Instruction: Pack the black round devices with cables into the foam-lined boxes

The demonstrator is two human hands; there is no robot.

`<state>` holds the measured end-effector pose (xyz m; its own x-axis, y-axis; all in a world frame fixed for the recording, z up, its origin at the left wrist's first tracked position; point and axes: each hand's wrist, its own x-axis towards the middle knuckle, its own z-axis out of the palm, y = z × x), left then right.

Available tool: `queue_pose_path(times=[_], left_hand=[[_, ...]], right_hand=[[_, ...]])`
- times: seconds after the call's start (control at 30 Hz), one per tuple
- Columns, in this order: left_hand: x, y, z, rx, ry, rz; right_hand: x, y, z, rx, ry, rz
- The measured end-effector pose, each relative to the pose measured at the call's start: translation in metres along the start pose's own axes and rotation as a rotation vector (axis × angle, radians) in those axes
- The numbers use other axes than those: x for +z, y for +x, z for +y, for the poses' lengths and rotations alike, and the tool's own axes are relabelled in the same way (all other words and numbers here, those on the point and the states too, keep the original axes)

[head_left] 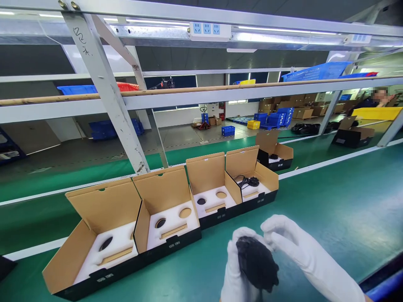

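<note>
Both of my hands wear white gloves. My left hand (pixel 232 262) is wrapped round a lumpy, rounded black bundle (pixel 256 263), tilted above the green bench; its kind is not clear. A thin dark strand hangs from its lower end. At the bundle's upper right edge, my right hand (pixel 292 239) has its fingers curled in towards the thumb; what lies between the fingertips is hidden. Left of my hands stand open cardboard boxes (pixel 170 241) with black outsides and white foam inserts (pixel 173 218). The rightmost box of the row holds a black cable with a round black piece (pixel 252 181).
Two more open boxes stand farther back, one with dark contents (pixel 273 157), another black box (pixel 352 136) to its right. A white metal post (pixel 107 92) and a shelf rail (pixel 201 98) cross ahead. A person (pixel 376 98) is at the far right.
</note>
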<state>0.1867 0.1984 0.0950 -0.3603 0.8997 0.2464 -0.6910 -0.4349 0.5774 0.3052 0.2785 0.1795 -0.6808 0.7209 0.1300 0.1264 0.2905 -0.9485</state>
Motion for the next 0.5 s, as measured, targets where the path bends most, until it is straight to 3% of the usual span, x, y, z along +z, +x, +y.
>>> queue_pose_path(times=[0.13,0.23,0.33,0.4,0.5], left_hand=[[-0.038,-0.007,-0.003,0.509,0.601,-0.05],[-0.053,-0.018,-0.011,0.652,0.797,0.032],[-0.043,-0.028,-0.011,0.524,0.823,0.136],[-0.03,-0.031,-0.003,0.371,0.758,0.177],[-0.011,-0.029,0.015,0.102,0.613,0.14]], right_hand=[[-0.007,-0.004,0.017,0.011,0.019,0.012],[-0.012,-0.006,0.033,-0.034,-0.072,0.028],[-0.015,-0.007,0.047,-0.217,-0.339,0.104],[-0.016,-0.007,0.053,-0.485,-0.562,0.19],[-0.013,-0.009,0.046,-0.978,-0.783,0.233]])
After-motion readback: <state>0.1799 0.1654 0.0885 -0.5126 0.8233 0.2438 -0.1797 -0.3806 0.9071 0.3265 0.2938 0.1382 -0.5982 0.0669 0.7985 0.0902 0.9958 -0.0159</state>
